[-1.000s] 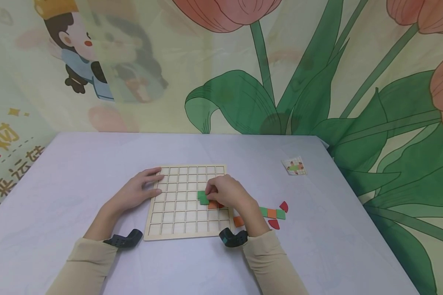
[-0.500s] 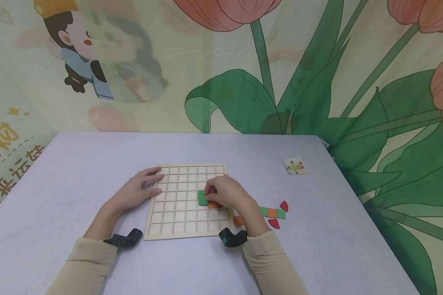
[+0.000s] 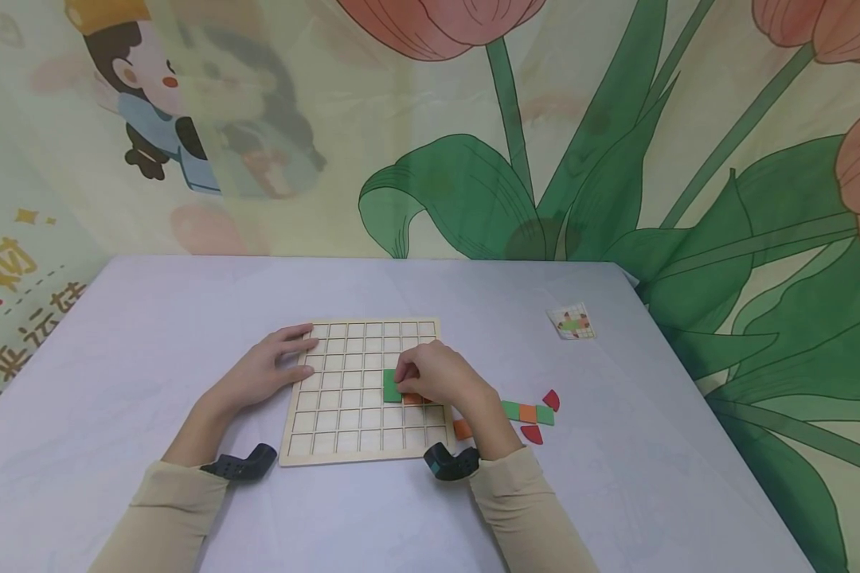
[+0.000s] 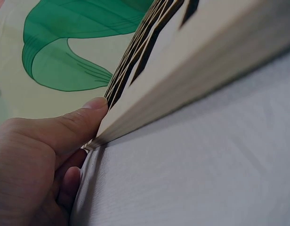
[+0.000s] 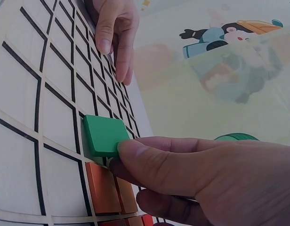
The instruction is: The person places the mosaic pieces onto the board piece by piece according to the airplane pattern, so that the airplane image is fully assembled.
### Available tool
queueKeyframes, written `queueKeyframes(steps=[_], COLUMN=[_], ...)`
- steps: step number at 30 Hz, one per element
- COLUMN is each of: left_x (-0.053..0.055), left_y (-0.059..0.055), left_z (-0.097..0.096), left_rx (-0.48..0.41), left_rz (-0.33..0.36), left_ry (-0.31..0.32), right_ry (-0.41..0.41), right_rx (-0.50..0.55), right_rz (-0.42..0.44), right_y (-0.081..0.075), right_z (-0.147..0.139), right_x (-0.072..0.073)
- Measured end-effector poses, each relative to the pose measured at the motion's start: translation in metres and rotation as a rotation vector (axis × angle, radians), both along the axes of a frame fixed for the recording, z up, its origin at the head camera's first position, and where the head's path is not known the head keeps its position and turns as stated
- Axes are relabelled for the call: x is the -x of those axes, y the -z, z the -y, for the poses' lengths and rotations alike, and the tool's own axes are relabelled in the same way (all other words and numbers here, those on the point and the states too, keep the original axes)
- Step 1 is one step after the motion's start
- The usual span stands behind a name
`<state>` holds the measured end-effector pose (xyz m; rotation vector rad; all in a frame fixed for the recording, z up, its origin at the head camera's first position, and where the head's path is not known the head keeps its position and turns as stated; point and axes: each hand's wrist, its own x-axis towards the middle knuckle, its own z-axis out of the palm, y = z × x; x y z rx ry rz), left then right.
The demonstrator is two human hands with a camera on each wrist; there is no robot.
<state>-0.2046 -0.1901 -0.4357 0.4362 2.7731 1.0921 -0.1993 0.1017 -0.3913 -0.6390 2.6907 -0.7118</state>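
Note:
At the left side of a wooden grid board, my left hand rests with extended fingers. In the left wrist view its thumb presses on the board's rim, with other fingers partly hidden below. My right hand, over the board's right half, pinches a green square tile between thumb and fingers. This tile sits slightly tilted at a grid cell, beside orange tiles. Some red pieces show at the right wrist view's lower edge. The right hand partly covers these pieces in the head view.
Right of the board lie a row of green and orange tiles, two red quarter-round pieces and an orange tile partly behind the right wrist. A small pattern card lies farther back on the white-covered table.
My right hand has shifted slightly left with the green tile, and the green patch visible in the head view has become a more even shape. My left hand has stayed still.

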Motion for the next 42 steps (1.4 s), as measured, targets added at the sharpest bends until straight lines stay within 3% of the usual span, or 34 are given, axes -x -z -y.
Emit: queueKeyframes(steps=[29, 42], left_x=[0.0006, -0.0007], left_y=[-0.0017, -0.0028], left_z=[-0.0009, -0.0020], left_rx=[0.009, 0.013], left_rz=[0.006, 0.005], left_ry=[-0.001, -0.004], right_ry=[-0.011, -0.052], right_rx=[-0.005, -0.032], right_rz=[0.002, 0.001], right_y=[0.0058, 0.0084], right_z=[-0.0007, -0.0003], right_x=[0.0004, 0.0010])
